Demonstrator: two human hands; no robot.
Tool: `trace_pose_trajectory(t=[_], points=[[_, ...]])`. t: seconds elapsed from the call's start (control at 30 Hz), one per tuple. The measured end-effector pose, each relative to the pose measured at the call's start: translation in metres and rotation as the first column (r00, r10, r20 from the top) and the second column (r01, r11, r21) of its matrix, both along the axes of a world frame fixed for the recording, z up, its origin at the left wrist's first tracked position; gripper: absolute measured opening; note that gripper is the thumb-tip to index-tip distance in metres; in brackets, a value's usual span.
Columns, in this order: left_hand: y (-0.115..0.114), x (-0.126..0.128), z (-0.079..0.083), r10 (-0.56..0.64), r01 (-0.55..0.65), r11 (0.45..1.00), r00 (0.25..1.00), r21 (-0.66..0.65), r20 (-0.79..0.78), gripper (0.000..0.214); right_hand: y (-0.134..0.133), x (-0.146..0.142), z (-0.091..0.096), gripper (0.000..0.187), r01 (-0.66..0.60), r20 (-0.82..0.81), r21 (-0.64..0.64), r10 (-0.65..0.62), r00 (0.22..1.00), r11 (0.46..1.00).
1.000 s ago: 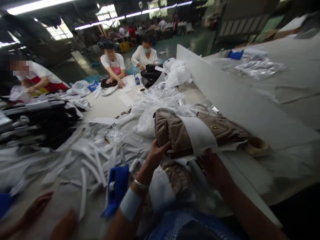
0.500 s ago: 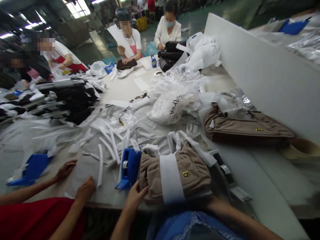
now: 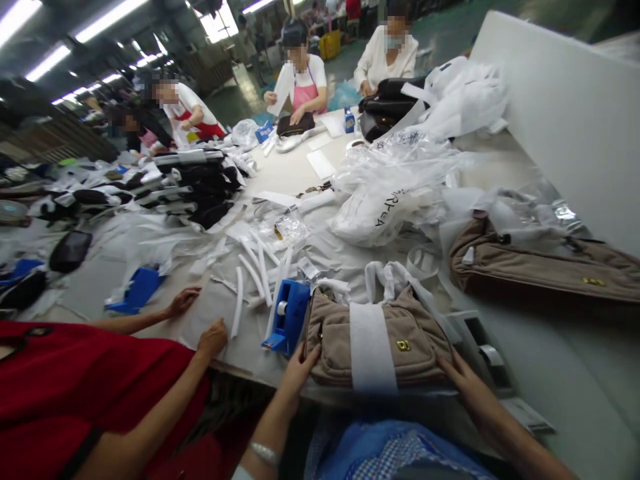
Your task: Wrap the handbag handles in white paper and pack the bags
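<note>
A taupe fabric handbag (image 3: 425,333) stands at the table edge in front of me, a white paper band (image 3: 371,347) wrapped round its middle and a gold emblem on its front. Its handles (image 3: 387,280) are covered in white wrapping. My left hand (image 3: 303,367) grips the lower left side, thumb on the front. At the lower right side, my right hand (image 3: 461,375) holds the bag, its fingertips partly hidden. Close by on the left is a blue tape dispenser (image 3: 291,317); a grey tape dispenser (image 3: 483,350) sits on the right.
A second taupe bag (image 3: 545,267) lies at the right beside a tall white panel (image 3: 565,120). Plastic wrapping (image 3: 380,213) and white strips (image 3: 253,270) litter the table. A co-worker's hand (image 3: 213,339) rests on the table at left; other people work across it.
My view has swung left, so the table's things appear further right. My right hand, blurred low beside the bag before, now shows clearly at its right side. My left hand keeps its hold.
</note>
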State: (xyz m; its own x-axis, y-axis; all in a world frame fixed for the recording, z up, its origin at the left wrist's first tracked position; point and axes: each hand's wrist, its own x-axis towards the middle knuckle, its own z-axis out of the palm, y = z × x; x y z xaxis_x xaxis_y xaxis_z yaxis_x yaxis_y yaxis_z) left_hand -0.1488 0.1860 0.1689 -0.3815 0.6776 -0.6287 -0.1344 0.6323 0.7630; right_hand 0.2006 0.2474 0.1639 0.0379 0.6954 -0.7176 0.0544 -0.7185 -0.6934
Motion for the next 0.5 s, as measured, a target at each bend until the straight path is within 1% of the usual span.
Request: trace_pose_trajectory(t=[0.07, 0.17, 0.23, 0.3, 0.33, 0.4, 0.47, 0.5], points=[[0.002, 0.0, 0.002, 0.031, -0.032, 0.999, 0.999, 0.01, 0.031, 0.071, -0.001, -0.006, -0.004, 0.077, 0.042, -0.148, -0.101, -0.057, 0.987, 0.994], [0.003, -0.005, 0.0, 0.034, -0.034, 0.999, 0.993, -0.008, 0.112, 0.071, 0.002, -0.012, 0.004, 0.084, 0.095, -0.223, -0.198, -0.139, 0.965, 0.976], [0.005, -0.009, -0.002, -0.024, 0.031, 0.999, 0.977, -0.033, 0.213, 0.067, 0.004, -0.014, 0.011, 0.08, 0.101, -0.236, -0.245, -0.16, 0.959, 0.964], [0.009, -0.011, -0.003, -0.095, 0.11, 0.993, 0.952, -0.037, 0.29, 0.065, 0.004, -0.013, 0.014, 0.074, 0.072, -0.25, -0.27, -0.142, 0.958, 0.96], [0.011, -0.011, -0.003, -0.114, 0.127, 0.992, 0.947, -0.025, 0.3, 0.066, 0.003, -0.01, 0.014, 0.073, 0.055, -0.249, -0.271, -0.125, 0.96, 0.961], [0.014, -0.009, 0.001, -0.107, 0.104, 0.994, 0.953, 0.026, 0.284, 0.07, 0.001, -0.003, 0.01, 0.076, 0.046, -0.216, -0.246, -0.101, 0.971, 0.968], [0.016, -0.006, 0.01, -0.081, 0.054, 0.993, 0.956, 0.102, 0.281, 0.075, 0.005, 0.001, 0.004, 0.083, 0.033, -0.159, -0.17, -0.061, 0.985, 0.985], [0.016, -0.004, 0.017, -0.072, 0.033, 0.99, 0.955, 0.139, 0.287, 0.077, 0.011, -0.001, 0.002, 0.086, -0.002, -0.142, -0.119, -0.015, 0.99, 0.993]])
